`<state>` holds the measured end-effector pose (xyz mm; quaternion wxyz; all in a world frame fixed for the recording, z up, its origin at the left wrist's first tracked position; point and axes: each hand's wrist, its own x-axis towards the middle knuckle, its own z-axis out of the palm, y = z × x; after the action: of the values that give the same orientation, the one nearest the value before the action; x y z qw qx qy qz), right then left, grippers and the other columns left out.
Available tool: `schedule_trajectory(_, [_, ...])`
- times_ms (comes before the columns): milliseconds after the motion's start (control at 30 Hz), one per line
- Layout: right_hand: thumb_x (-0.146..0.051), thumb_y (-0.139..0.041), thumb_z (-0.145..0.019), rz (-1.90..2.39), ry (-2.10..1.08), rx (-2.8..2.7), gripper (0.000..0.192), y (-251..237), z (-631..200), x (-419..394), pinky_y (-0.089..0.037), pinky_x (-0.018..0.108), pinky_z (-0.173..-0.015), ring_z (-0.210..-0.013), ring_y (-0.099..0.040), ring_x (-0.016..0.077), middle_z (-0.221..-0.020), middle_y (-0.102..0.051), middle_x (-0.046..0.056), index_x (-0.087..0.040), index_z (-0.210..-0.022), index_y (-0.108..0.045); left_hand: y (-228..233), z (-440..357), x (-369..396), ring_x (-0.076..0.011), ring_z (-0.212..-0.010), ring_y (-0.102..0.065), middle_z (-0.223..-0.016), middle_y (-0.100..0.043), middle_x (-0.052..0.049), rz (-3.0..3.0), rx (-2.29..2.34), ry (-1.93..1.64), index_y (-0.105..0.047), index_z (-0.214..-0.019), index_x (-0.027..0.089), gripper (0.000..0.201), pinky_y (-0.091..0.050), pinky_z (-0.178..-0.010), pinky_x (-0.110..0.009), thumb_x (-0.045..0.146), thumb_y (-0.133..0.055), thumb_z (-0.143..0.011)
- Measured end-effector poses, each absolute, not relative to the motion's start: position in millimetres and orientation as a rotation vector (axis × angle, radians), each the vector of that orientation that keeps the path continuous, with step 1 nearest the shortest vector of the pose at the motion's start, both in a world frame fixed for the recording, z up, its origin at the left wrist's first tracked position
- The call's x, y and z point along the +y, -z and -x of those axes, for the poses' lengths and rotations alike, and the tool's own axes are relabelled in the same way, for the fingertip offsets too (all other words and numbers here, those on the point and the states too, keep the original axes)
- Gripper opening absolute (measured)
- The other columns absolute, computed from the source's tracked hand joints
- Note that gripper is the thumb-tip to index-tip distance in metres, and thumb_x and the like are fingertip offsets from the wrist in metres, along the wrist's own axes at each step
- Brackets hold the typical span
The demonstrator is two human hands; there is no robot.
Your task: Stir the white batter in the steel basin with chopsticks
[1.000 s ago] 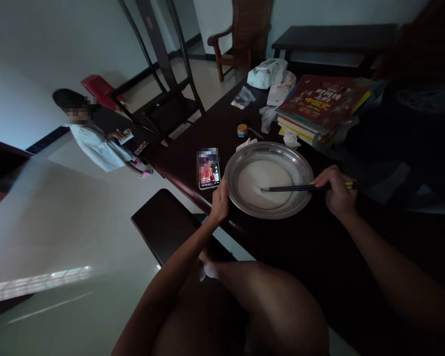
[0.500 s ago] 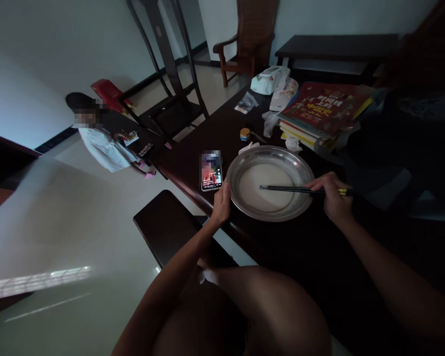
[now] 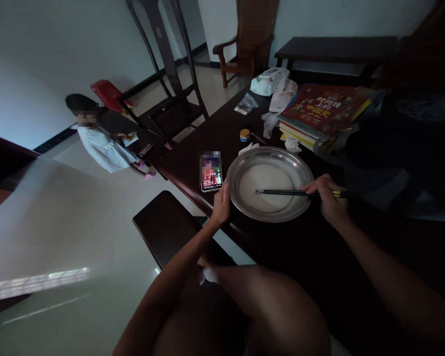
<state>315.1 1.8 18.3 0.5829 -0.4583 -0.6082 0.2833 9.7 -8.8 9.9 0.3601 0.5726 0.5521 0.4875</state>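
A wide metal basin [image 3: 304, 170] with a white mass in its bottom sits on the dark wooden table [image 3: 311, 247]. My left hand [image 3: 221, 205] grips the basin's near-left rim. My right hand [image 3: 328, 195] holds a pair of dark chopsticks [image 3: 282, 193] level over the basin, their tips resting on the white mass near its middle. A lit phone [image 3: 211, 173] lies flat just left of the basin.
Behind the basin lie a stack of books [image 3: 319, 111], plastic bags [image 3: 269, 81], crumpled tissues and a small round tin [image 3: 244, 134]. A dark stool [image 3: 163, 225] stands below the table edge. Another person [image 3: 100, 141] stands at the left by a chair [image 3: 170, 99].
The chopstick tips have slid slightly left across the white mass and my right hand moved a little left with them. My left hand stays on the rim.
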Motion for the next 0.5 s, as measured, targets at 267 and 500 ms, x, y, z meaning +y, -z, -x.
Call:
schedule_trajectory(267, [-0.053, -0.053, -0.097, 1.054, -0.632, -1.400, 0.045, -20.6, -313.2, 1.2, -0.050, 0.046, -0.078, -0.075, -0.065, 0.0234, -0.069, -0.073, 0.002, -0.028, -0.063, -0.069, -8.8, -9.4, -7.6, -0.0301, -0.136, -0.059, -0.135, -0.071, -0.010, -1.463, 1.408, -1.269, -0.066, -0.134, 0.018, 0.073, -0.040, -0.122, -0.045, 0.074, -0.035, -0.098])
schedule_trajectory(500, [-0.051, -0.053, -0.098, 1.027, -0.618, -1.343, 0.048, -19.3, -314.3, 2.6, -0.049, 0.044, -0.076, -0.070, -0.064, 0.0217, -0.065, -0.071, 0.001, -0.028, -0.059, -0.067, -9.1, -9.2, -7.4, -0.0305, -0.137, -0.058, -0.136, -0.070, -0.010, -1.462, 1.403, -1.266, -0.066, -0.134, 0.018, 0.075, -0.040, -0.121, -0.045, 0.075, -0.035, -0.097])
